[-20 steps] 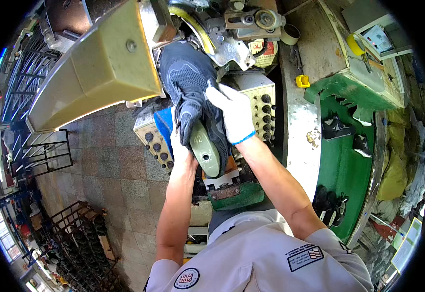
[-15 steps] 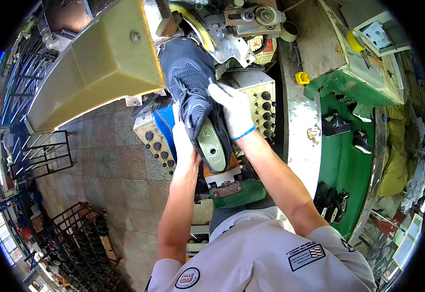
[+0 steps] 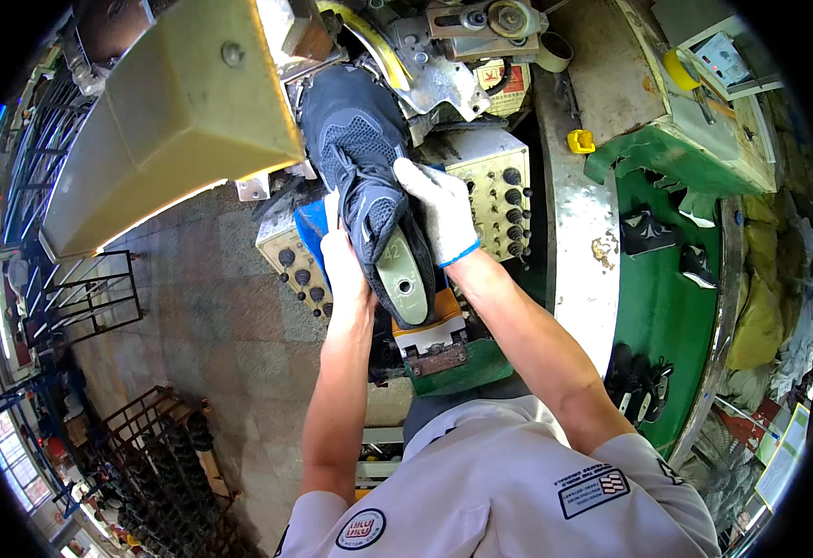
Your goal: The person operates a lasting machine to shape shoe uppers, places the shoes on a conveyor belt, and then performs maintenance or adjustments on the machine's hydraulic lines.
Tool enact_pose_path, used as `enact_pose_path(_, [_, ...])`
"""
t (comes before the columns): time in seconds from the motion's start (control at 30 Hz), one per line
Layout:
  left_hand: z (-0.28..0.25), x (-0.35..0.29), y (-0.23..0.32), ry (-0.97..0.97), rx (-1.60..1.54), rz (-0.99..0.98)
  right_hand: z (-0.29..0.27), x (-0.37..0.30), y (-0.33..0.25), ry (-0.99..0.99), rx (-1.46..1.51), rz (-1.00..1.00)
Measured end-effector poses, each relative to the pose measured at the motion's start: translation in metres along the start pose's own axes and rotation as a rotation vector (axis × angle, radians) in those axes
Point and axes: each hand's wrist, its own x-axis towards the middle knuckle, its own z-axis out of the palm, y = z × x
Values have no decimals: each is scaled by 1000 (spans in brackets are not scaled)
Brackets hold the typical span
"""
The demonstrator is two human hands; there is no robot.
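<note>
Green shelf (image 3: 656,312) at the right; several dark shoes (image 3: 646,234) directly on its surface

The last (image 3: 410,307) sits in the shoe (image 3: 355,153). Left fingers (image 3: 331,211) touch the shoe's left side, right fingers (image 3: 410,177) its right. A hood (image 3: 174,130) and a panel (image 3: 283,240) are left of the shoe; a second panel (image 3: 488,175) is right. Well right of it, loose shoes (image 3: 649,234) rest on a shelf (image 3: 653,316); well left stands a rack (image 3: 42,172).
</note>
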Motion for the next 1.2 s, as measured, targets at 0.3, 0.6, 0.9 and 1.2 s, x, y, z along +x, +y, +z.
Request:
enact_pose_path(0.3, [-4, 1, -3, -23, 217, 104, 1, 3, 4, 12, -65, 10])
enact_pose_path(0.6, [-25, 17, -17, -98, 405, 276, -7, 8, 17, -1, -124, -36])
enact_pose_path(0.9, [-34, 24, -15, -99, 518, 285, 1, 1, 8, 32, -165, -54])
enact_pose_path(1.2, [-165, -131, -160, 550, 1064, -16, -140, -108, -48, 131, -313, -157])
